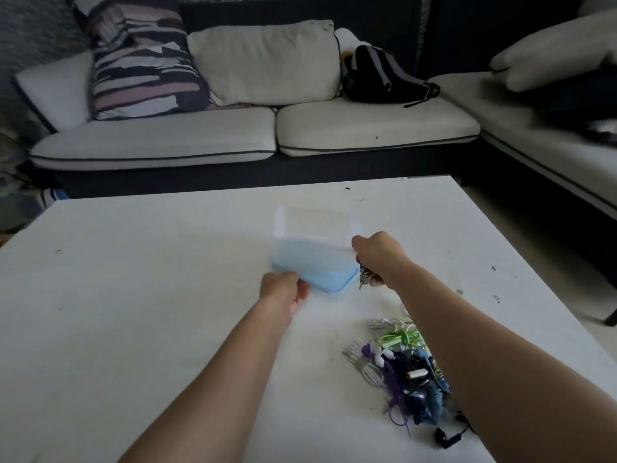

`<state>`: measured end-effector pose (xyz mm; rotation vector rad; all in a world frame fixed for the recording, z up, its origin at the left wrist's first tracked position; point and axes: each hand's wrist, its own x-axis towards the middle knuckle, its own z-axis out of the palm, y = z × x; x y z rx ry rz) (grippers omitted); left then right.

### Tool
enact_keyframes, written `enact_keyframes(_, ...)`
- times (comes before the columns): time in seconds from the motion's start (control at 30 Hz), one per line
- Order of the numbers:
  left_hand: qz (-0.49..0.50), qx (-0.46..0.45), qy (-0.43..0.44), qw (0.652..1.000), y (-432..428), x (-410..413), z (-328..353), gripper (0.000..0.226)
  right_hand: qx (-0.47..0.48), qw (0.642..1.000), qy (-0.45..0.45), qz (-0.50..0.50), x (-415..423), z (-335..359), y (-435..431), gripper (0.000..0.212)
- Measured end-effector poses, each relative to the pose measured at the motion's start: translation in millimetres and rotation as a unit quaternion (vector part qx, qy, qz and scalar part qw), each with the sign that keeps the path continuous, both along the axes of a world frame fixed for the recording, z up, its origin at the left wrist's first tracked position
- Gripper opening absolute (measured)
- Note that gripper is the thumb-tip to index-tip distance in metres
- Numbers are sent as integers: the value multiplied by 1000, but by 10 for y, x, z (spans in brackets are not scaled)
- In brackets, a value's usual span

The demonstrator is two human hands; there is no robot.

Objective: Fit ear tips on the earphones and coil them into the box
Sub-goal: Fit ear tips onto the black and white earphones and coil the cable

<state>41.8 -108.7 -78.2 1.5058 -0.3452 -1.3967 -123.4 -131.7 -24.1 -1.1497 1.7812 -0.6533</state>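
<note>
A person is steadying a clear plastic box [312, 242] at the centre of the frame, on a white worktop [133, 295] in front of a pale sofa [200, 142]. The left hand [283, 290] is meeting the box's lower left corner, its fingers [302, 289] curling around the blue lower part there. The right hand [379, 253] is sitting against the box's right side, its knuckles touching the near rim. Its fingers are closing on a small grey bundle [365, 277], apparently a wound earphone, though blur is hiding the detail.

The bundle is hanging just outside the box's lower right corner, below the level of the rim. The open top is lying up and to the left of those fingers, and the box's long axis appears to be running from the lower centre toward the upper centre of the frame. The right hand is the nearer one to the opening, so the drop looks set to call for a short lift over the rim.

A tangled pile of earphones [404, 365] in green, purple, blue and black is waiting at lower right, beside the right forearm and well apart from the box.
</note>
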Motion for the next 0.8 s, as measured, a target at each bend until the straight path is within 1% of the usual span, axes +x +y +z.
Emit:
enact_keyframes(0.03,-24,8,8,1000,47,-1,14,16,8,1000,11,7,18,-37,29,22)
enact_keyframes(0.1,-94,36,-26,995,148,40,89,20,13,998,59,28,7,-83,106,24)
enact_keyframes(0.17,-168,66,-109,977,242,145,211,15,-11,988,150,45,-54,-60,145,36)
enact_keyframes(0.2,-189,73,-150,968,268,225,272,14,-28,982,180,39,-76,-8,150,42)
enact_keyframes(0.23,-200,75,-176,961,280,302,323,16,-46,980,190,27,-88,58,142,44)
enact_keyframes(0.3,-197,70,-198,958,280,449,396,18,-87,986,139,-8,-38,198,58,46)
enact_keyframes(0.37,-172,60,-200,963,271,512,430,16,-103,993,48,-42,100,314,-61,47)
enact_keyframes(0.43,-143,47,-181,972,263,536,434,16,-87,994,-29,-53,297,343,-175,43)
enact_keyframes(0.5,-136,38,-153,978,256,541,432,19,-49,993,-90,-53,461,294,-265,40)
enact_keyframes(0.67,-139,13,-109,984,258,528,506,15,59,986,-151,-29,542,220,-241,21)
enact_keyframes(0.7,-142,8,-104,984,254,518,529,15,65,984,-164,-19,529,207,-238,22)
enact_keyframes(0.77,-146,2,-97,985,261,490,572,15,60,984,-169,-4,471,206,-224,37)
enact_keyframes(0.8,-146,-1,-97,985,268,469,595,15,49,986,-161,-3,429,221,-215,40)
